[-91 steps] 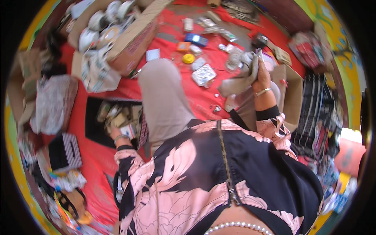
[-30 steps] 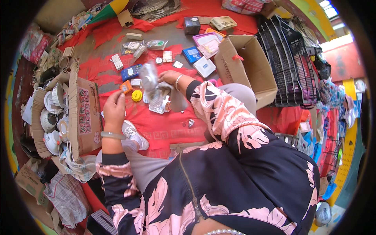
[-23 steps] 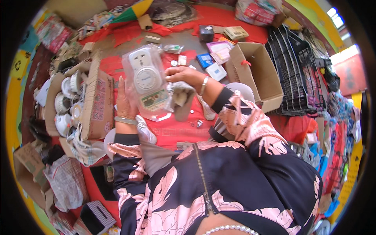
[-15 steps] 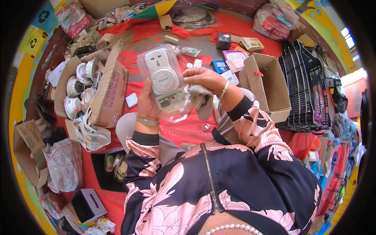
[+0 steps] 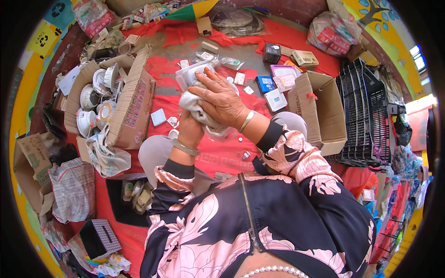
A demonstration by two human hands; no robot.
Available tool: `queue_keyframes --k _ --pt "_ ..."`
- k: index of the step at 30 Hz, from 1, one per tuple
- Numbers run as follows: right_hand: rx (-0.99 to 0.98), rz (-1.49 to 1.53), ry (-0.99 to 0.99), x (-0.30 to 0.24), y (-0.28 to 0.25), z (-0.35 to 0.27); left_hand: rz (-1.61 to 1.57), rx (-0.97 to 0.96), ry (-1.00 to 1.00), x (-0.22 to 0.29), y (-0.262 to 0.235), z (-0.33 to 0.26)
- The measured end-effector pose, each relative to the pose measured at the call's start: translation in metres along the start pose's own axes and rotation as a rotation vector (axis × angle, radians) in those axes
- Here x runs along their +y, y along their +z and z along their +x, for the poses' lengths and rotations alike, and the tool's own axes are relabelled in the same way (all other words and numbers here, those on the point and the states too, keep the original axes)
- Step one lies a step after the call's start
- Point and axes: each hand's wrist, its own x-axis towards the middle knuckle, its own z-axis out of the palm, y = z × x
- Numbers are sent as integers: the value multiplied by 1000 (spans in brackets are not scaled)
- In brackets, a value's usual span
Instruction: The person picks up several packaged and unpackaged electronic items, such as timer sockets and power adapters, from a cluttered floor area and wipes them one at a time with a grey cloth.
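Observation:
A clear plastic blister pack point(image 5: 184, 78) with a white plug-in timer socket is held up in front of me. My left hand point(image 5: 189, 132) grips it from the lower left, its fingers mostly hidden behind the pack and cloth. Across the front lies my right hand point(image 5: 223, 99), its fingers stretched over the pack, keeping a grey cloth point(image 5: 195, 106) pressed against it under the palm. Most of the socket is covered by this hand and the cloth. On the red sheet below are a small white square box point(image 5: 158, 117) and small white pieces.
To the left stands a cardboard box point(image 5: 132, 109) full of white round lamp fittings. An open cardboard box point(image 5: 324, 123) and black plastic crates point(image 5: 364, 111) are at the right. Beyond my hands lie a blue box point(image 5: 265, 84), a white switch plate point(image 5: 276, 100) and a black box point(image 5: 271, 53).
My right hand has moved left from the pack's right edge onto its front, bringing the cloth with it. The pack has tilted, and its socket face is now mostly covered.

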Motion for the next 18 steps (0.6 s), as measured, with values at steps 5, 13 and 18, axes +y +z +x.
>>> queue_keyframes --k 5,13,18 --pt "277 81 128 0 0 5 136 -172 -18 16 10 12" --pt "364 202 530 61 -13 6 331 -259 -72 19 29 0" --pt "599 1148 1000 117 -31 -12 -1 -176 -108 27 36 -2"
